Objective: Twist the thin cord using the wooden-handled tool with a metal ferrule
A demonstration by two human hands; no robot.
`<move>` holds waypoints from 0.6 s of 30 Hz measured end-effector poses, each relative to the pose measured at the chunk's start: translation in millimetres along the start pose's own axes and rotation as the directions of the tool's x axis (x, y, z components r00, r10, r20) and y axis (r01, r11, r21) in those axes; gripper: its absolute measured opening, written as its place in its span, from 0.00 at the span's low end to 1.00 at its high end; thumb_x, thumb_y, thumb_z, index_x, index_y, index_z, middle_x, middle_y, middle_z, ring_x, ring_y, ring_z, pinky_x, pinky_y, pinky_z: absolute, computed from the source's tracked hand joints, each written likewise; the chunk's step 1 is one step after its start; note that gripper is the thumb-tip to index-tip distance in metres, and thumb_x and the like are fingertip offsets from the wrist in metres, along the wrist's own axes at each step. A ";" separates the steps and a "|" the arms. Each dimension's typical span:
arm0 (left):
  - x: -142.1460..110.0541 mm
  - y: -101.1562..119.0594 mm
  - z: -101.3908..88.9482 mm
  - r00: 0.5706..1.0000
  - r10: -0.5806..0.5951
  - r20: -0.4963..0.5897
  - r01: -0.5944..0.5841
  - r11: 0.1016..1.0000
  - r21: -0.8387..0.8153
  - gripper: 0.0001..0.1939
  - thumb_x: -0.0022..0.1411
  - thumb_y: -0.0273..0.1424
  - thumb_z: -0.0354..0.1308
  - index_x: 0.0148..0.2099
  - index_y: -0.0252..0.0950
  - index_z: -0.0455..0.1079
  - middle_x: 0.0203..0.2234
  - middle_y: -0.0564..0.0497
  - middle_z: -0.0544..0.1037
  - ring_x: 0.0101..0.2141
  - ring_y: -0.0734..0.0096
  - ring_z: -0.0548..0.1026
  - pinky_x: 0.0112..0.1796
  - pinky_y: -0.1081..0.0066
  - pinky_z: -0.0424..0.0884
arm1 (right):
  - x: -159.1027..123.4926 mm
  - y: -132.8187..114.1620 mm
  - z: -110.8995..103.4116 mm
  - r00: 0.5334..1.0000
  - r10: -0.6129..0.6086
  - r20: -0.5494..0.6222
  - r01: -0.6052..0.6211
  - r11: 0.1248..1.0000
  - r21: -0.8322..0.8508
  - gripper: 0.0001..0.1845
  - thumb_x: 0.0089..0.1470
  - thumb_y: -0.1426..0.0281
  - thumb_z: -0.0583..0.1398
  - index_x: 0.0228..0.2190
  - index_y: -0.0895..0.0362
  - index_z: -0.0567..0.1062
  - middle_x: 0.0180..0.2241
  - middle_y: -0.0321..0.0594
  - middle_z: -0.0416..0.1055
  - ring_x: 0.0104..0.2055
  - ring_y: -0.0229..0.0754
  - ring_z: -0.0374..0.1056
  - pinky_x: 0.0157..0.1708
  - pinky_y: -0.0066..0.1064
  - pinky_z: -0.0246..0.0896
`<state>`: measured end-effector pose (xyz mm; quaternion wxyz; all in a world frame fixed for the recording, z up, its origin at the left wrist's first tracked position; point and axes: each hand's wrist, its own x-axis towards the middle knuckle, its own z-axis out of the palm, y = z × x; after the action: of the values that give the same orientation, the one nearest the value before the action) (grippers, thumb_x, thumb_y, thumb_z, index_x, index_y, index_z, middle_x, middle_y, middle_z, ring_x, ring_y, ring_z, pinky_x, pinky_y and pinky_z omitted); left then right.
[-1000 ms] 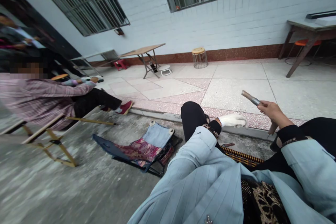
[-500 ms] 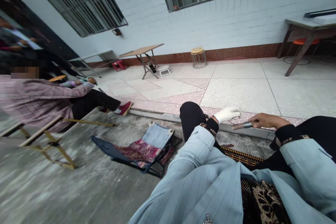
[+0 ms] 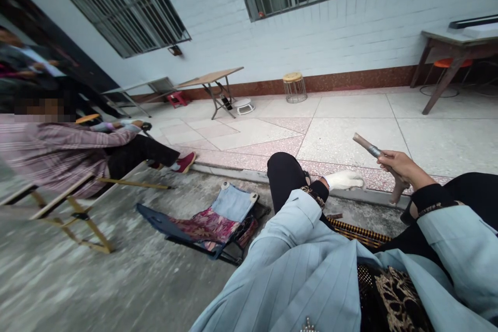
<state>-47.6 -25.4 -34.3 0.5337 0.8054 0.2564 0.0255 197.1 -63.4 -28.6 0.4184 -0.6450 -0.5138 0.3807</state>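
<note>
My right hand [image 3: 400, 165] is bare and closed round a brown stick-like tool [image 3: 364, 141]. A silvery band wraps the tool just above my fingers, and its thicker, bent lower end shows below the hand. The tool slants up to the left, over the tiled floor. My left hand [image 3: 344, 180], in a white knitted glove, is low beside my knee, near the step edge. Its fingers curl together; whatever they may hold is hidden or too small to make out. The hands are apart.
A low folding chair [image 3: 218, 223] stands to my left on the concrete. Further left a person in a plaid jacket [image 3: 85, 137] sits by a wooden-framed chair [image 3: 70, 218]. Against the wall are a folding table [image 3: 210, 77], a round stool [image 3: 294, 80] and a desk [image 3: 459, 39].
My right hand has turned the tool from nearly level to slanting upward, raising its tip away from the glove. My gloved left hand has shifted slightly right and down.
</note>
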 end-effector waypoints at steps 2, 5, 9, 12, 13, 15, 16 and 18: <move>-1.2 1.7 -1.1 0.998 0.047 0.031 -0.048 0.998 0.031 0.15 0.65 0.42 0.55 0.41 0.36 0.75 0.26 0.50 0.72 0.28 0.73 0.67 0.31 0.73 0.65 | 1.1 3.6 -0.4 0.999 -0.028 -0.034 0.014 0.938 -0.346 0.23 0.48 0.62 0.62 0.46 0.57 0.78 0.32 0.44 0.77 0.32 0.46 0.71 0.30 0.32 0.62; 0.5 0.4 -4.5 0.989 0.127 0.071 -0.133 0.988 0.080 0.17 0.66 0.41 0.52 0.42 0.34 0.74 0.28 0.52 0.71 0.28 0.74 0.66 0.32 0.74 0.63 | -0.9 6.8 -0.7 0.993 -0.104 0.053 0.111 0.696 -0.709 0.19 0.52 0.62 0.60 0.45 0.53 0.79 0.36 0.45 0.78 0.37 0.50 0.71 0.32 0.33 0.59; 1.6 -1.3 -9.8 0.988 0.156 0.017 -0.156 0.969 0.193 0.13 0.66 0.36 0.51 0.40 0.33 0.74 0.29 0.53 0.72 0.30 0.75 0.68 0.34 0.75 0.63 | -6.4 9.6 1.4 0.960 -0.075 0.269 0.260 0.586 -0.767 0.19 0.50 0.66 0.59 0.44 0.52 0.79 0.38 0.45 0.78 0.39 0.50 0.71 0.36 0.33 0.58; -1.2 1.3 -14.8 0.991 0.109 -0.079 -0.089 0.970 0.225 0.11 0.64 0.33 0.52 0.39 0.34 0.74 0.29 0.53 0.73 0.32 0.73 0.69 0.38 0.75 0.64 | -11.3 8.2 2.3 0.838 0.018 0.545 0.379 0.701 -0.605 0.16 0.46 0.66 0.61 0.39 0.52 0.81 0.33 0.39 0.78 0.38 0.48 0.70 0.37 0.33 0.59; -1.9 2.1 -16.4 0.990 0.103 -0.099 -0.079 0.972 0.221 0.11 0.64 0.33 0.53 0.39 0.34 0.74 0.31 0.52 0.74 0.34 0.73 0.70 0.39 0.74 0.64 | -13.2 5.9 2.0 0.777 0.032 0.628 0.392 0.757 -0.523 0.17 0.45 0.66 0.62 0.39 0.52 0.82 0.32 0.38 0.78 0.38 0.48 0.70 0.38 0.33 0.60; -1.7 2.2 -18.8 0.984 0.099 -0.148 -0.075 0.984 0.160 0.11 0.64 0.35 0.53 0.39 0.35 0.74 0.33 0.51 0.75 0.36 0.72 0.70 0.40 0.74 0.65 | -17.1 -1.8 0.0 0.679 0.002 0.734 0.380 0.855 -0.353 0.21 0.44 0.63 0.64 0.41 0.53 0.82 0.35 0.37 0.78 0.40 0.49 0.70 0.41 0.35 0.61; -0.8 1.3 -19.3 0.980 0.093 -0.177 -0.073 0.991 0.115 0.11 0.64 0.36 0.54 0.38 0.34 0.74 0.32 0.50 0.75 0.35 0.72 0.70 0.40 0.73 0.65 | -19.0 -6.9 -1.5 0.662 -0.040 0.749 0.365 0.889 -0.276 0.23 0.44 0.61 0.64 0.44 0.54 0.81 0.38 0.38 0.78 0.42 0.50 0.70 0.44 0.35 0.61; 1.9 -1.8 -18.7 0.969 0.073 -0.235 -0.068 0.997 0.028 0.13 0.64 0.38 0.53 0.38 0.33 0.73 0.29 0.50 0.74 0.32 0.72 0.69 0.38 0.72 0.66 | -22.8 -17.5 -4.7 0.706 -0.130 0.697 0.317 0.937 -0.146 0.29 0.45 0.57 0.65 0.48 0.56 0.79 0.41 0.40 0.77 0.44 0.50 0.69 0.46 0.37 0.62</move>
<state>-52.6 -8.2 -28.2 0.4902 0.8106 0.2895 0.1375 191.2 -84.3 -9.2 0.1595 -0.4423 -0.7497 0.4657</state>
